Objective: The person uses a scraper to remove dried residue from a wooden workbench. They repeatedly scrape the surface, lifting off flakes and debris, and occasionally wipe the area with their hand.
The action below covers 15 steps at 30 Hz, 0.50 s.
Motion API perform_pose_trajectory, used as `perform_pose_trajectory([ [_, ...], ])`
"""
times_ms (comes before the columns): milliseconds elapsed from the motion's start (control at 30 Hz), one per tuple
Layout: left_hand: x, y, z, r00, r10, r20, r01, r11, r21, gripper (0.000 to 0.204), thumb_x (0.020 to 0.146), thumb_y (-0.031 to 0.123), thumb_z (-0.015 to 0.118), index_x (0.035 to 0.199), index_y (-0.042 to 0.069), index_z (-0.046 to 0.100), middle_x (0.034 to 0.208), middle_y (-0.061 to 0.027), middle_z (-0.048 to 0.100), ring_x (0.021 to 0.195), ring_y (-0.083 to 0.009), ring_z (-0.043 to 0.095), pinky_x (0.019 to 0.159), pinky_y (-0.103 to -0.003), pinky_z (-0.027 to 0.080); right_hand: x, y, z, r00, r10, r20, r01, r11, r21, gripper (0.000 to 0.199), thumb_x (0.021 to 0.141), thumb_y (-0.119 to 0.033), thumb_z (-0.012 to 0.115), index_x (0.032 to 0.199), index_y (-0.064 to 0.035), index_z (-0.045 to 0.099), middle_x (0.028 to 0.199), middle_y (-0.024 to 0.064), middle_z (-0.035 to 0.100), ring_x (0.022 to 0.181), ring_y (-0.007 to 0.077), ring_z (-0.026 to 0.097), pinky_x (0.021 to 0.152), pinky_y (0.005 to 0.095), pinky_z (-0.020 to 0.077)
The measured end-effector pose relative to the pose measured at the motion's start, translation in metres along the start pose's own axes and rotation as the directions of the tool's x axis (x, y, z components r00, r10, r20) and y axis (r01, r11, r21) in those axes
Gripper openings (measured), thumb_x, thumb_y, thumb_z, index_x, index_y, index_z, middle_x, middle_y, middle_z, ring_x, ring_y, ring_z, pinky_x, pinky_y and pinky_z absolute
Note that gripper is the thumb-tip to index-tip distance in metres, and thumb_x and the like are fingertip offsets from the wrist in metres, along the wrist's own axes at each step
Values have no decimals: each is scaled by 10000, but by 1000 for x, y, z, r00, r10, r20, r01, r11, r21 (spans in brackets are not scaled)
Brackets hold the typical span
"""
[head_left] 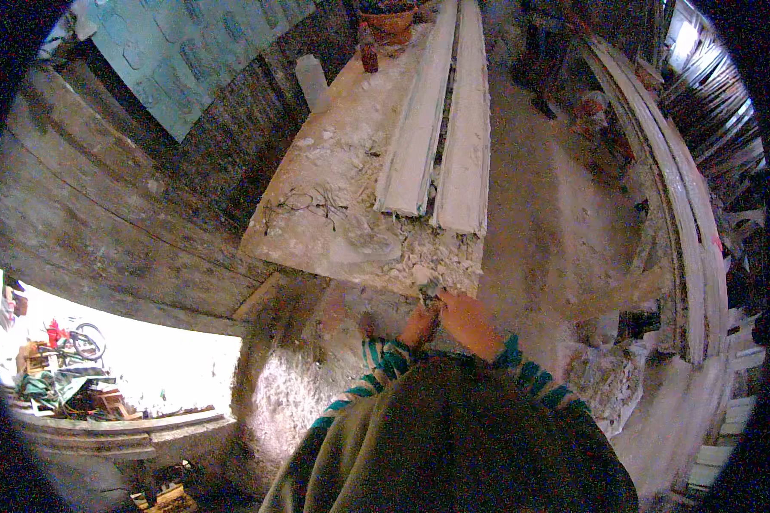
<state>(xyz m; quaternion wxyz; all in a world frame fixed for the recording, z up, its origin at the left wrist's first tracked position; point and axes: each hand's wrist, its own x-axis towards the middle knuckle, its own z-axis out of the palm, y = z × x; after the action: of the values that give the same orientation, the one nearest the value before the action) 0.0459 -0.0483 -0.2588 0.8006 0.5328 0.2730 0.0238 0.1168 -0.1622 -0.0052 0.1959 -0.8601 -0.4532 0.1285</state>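
Both my hands meet close to my body at the near edge of a dusty, pale work table (316, 179). My left hand (420, 327) is closed, with its fingers against the right. My right hand (466, 320) is closed too, at the same spot. A small greyish thing (430, 291) pokes out from between them, too small and blurred to name. Just beyond lie crumbly whitish lumps (441, 261) on the table. Two long pale moulding strips (417, 145) (465, 154) run side by side away from me, their near ends short of my hands.
Thin dark wires (304, 205) lie on the table's left part. Farther back stand a white cylinder (313, 84), a bottle with red contents (368, 50) and an orange basin (389, 27). More long strips (663, 162) line the right side. A bright opening (171, 368) is at lower left.
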Motion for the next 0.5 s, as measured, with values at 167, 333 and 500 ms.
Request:
perform_pose_trajectory([
  [167, 26, -32, -10, 993, 48, -103, -3, 915, 402, 193, 923, 297, 506, 965, 118, 566, 622, -105, 527, 516, -245, 480, 462, -414, 394, -19, 11, 6, 974, 104, 202, -79, 989, -125, 366, 891, -190, 486, 1246, -130, 554, 927, 243, 618, 808, 418, 613, 671, 511, 502],
  [333, 16, -38, -9, 725, 653, 218, -420, 169, 891, 153, 903, 246, 503, 899, 108, 569, 628, -125, 531, 566, -273, 506, 497, -425, 405, -23, 18, 16, 992, 69, 108, -67, 997, -25, 405, 899, -202, 479, 1298, -142, 515, 1006, 248, 599, 809, 422, 615, 673, 518, 503],
  [500, 6, -21, -6, 977, -139, -164, 174, 960, 220, 161, 904, 219, 518, 984, 83, 551, 646, -132, 554, 560, -302, 512, 492, -420, 403, -17, 11, 9, 984, 94, 151, -85, 994, -64, 407, 894, -193, 481, 1293, -115, 516, 993, 257, 592, 812, 426, 615, 664, 514, 508],
])
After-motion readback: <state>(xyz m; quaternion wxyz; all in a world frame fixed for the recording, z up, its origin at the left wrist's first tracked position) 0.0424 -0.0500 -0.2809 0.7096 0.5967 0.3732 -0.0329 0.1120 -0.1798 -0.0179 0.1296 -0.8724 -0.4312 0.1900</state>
